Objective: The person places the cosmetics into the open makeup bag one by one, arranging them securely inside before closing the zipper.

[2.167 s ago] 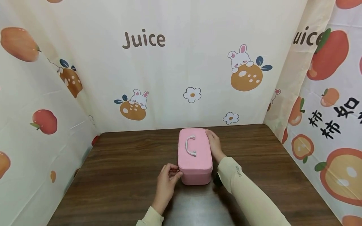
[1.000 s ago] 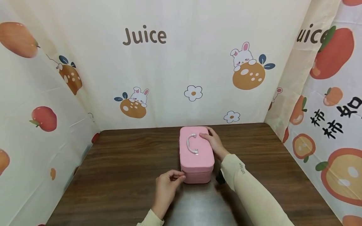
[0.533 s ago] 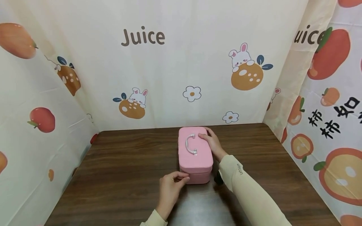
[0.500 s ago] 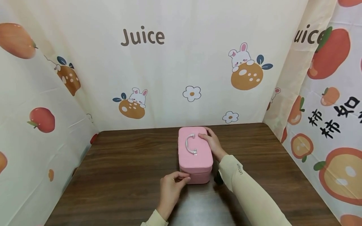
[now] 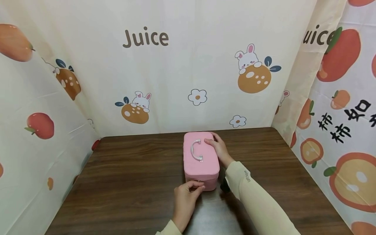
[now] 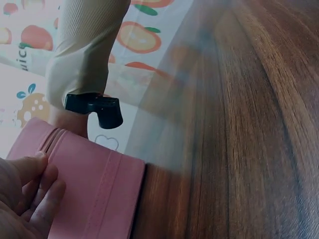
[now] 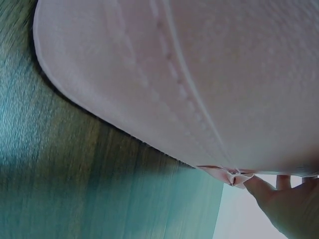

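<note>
A pink zip-up case [image 5: 202, 166] with a silver carry handle [image 5: 193, 150] on its lid sits on the wooden table. My left hand [image 5: 185, 199] is at the case's near face, thumb and forefinger pinched at the zipper seam. In the left wrist view the zipper [image 6: 54, 140] runs up from those fingertips [image 6: 37, 162]; the pull itself is hidden by them. My right hand [image 5: 220, 150] holds the case's far right side, thumb on the lid and fingers down the side. In the right wrist view its fingers [image 7: 259, 188] touch the case near a small pink tab [image 7: 232, 177].
A dark wood-grain table [image 5: 132, 182] lies under the case. Printed fruit curtains [image 5: 164, 71] close off the back and both sides. A black wrist camera mount [image 6: 102, 108] hangs under the right sleeve.
My left hand has slid rightward along the near face, from the left corner to about the middle. My right thumb has moved onto the lid. The case has stayed about in place.
</note>
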`<state>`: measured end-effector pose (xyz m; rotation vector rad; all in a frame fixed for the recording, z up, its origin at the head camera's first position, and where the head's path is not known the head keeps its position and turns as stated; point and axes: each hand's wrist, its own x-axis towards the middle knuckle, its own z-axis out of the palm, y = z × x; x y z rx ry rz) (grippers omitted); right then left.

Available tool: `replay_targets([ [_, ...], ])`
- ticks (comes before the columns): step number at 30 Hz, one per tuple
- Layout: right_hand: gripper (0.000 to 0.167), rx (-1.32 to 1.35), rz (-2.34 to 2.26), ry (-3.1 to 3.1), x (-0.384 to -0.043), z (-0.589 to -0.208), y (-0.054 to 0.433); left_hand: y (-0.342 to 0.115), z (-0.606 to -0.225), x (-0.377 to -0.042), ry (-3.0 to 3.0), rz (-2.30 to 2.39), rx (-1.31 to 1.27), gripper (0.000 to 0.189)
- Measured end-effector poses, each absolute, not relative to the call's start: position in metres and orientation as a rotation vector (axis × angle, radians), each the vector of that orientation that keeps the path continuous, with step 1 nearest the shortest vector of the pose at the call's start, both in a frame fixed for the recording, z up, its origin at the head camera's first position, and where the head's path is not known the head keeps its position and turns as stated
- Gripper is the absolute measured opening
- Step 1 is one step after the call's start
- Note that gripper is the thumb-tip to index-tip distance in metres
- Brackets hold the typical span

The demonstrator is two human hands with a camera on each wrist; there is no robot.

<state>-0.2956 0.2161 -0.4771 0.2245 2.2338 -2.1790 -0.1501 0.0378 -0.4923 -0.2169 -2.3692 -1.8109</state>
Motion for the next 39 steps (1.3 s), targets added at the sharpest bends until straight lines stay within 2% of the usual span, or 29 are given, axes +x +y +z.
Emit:
replay_targets([
  [7,0.054,0.280,-2.194,2.253,-0.282,-0.458,0.211,0.033,-0.498,-0.151,-2.307,-1.818,-0.220,0.008],
  [10,0.059,0.204,-2.131,2.324,-0.270,-0.445,0.213,0.029,-0.498,-0.152,-2.330,-1.803,-0.189,0.009],
  [13,0.066,0.002,-1.994,2.470,-0.260,-0.445,0.224,0.025,-0.496,-0.152,-2.374,-1.803,-0.171,0.010],
  [18,0.069,-0.496,-1.694,2.675,-0.240,-0.458,0.252,0.023,-0.497,-0.152,-2.400,-1.841,-0.153,0.008],
  [20,0.075,-0.660,-1.559,2.657,-0.230,-0.461,0.260,0.023,-0.497,-0.152,-2.397,-1.844,-0.151,0.008],
  [25,0.091,-0.906,-1.268,2.728,-0.222,-0.463,0.264,0.020,-0.496,-0.151,-2.358,-1.845,-0.165,0.008],
  [29,0.087,-0.990,-1.206,2.879,-0.226,-0.469,0.261,0.019,-0.496,-0.150,-2.353,-1.823,-0.158,0.009],
  [39,0.084,-1.012,-1.310,2.984,-0.224,-0.484,0.258,0.026,-0.496,-0.145,-2.297,-1.785,-0.145,0.009],
])
